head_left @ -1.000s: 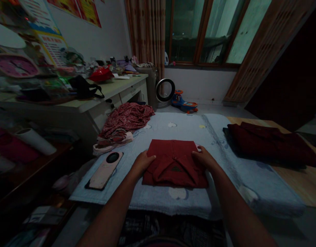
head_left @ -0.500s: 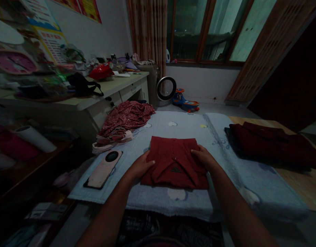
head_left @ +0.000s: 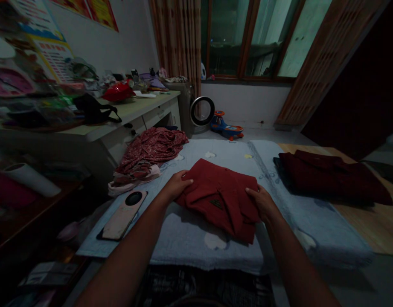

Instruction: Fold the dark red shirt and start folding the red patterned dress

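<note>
Grip: left hand (head_left: 177, 186) and right hand (head_left: 263, 204) grasp one red shirt (head_left: 219, 195) | one phone (head_left: 122, 215) | one towel (head_left: 186, 232)

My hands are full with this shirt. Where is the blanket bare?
Bare blanket lies beyond the red shirt, between the patterned heap and the dark folded pile, and also toward the front right corner. The left side is crowded: phone and heap.
</note>
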`<state>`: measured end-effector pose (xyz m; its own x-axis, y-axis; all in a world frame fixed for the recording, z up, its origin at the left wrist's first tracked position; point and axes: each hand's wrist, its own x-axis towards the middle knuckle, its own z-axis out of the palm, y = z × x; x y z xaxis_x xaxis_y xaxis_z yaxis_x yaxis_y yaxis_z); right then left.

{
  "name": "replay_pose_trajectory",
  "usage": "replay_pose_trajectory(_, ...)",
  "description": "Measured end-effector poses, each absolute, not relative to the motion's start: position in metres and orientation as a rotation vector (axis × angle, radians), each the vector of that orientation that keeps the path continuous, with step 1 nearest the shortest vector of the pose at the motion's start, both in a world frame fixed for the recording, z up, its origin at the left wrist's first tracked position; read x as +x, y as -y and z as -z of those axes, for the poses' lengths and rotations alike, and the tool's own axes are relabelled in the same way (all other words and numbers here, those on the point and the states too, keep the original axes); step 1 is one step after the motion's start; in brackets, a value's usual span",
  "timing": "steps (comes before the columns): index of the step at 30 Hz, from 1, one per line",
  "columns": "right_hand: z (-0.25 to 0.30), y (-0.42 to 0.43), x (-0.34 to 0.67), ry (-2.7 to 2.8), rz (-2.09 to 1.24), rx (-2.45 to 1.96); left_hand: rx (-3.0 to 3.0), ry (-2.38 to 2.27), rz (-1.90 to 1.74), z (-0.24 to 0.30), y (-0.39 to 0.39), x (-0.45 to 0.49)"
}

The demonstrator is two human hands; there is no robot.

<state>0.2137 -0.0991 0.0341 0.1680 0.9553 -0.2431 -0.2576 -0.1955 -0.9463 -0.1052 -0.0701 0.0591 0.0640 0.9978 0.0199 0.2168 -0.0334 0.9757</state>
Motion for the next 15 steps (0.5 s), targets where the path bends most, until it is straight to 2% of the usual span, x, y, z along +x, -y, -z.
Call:
replay_pose_trajectory(5, -0.018, 0.108, 0.214, 0.711, -1.262, -1.313, 1.516, -1.249, -0.966, -0.059, 0.028, -0.108)
replay_pose_trajectory(10, 0.005, 0.108, 0.224, 0.907, -1.216, -1.483, 1.56, -1.486, -0.841, -0.045, 0.021, -0.11)
replay_pose_trajectory(12, 0.009, 0.105, 0.235, 1.108, -1.049, -1.691, 1.529, -1.591, -0.865, -0.039, 0.029, -0.113)
replay_pose_trajectory(15, 0.007, 0.095, 0.251, 1.424, -0.568, -1.904, 1.383, -1.8, -1.006, -0.034, 0.05, -0.12)
